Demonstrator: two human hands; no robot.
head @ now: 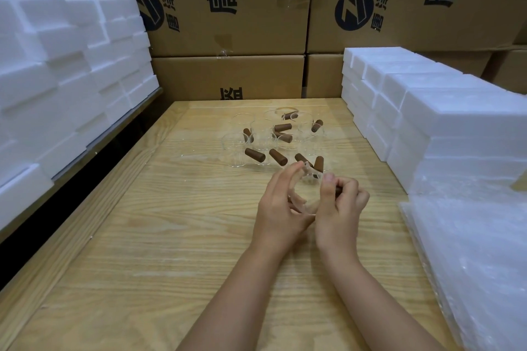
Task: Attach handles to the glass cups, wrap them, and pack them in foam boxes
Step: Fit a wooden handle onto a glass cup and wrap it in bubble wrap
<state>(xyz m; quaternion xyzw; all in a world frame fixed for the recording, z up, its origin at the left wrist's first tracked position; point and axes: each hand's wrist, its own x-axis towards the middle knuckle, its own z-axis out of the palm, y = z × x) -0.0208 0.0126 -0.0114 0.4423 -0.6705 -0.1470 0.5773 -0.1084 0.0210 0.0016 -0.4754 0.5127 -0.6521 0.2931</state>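
Over the middle of the wooden table (176,222) my left hand (281,202) grips a clear glass cup (306,196) by its rim and wall. My right hand (340,202) curls round a brown wooden handle (338,190) at the cup's right side; most of the handle is hidden by the fingers. Behind the hands stands a cluster of several clear glass cups (238,151) with brown handles (254,155) fitted, some upright, some leaning.
White foam boxes (445,122) are stacked along the right, with more foam blocks (62,65) piled high on the left. A stack of clear plastic wrap sheets (473,259) lies at the near right. Printed cardboard cartons (228,8) wall off the back.
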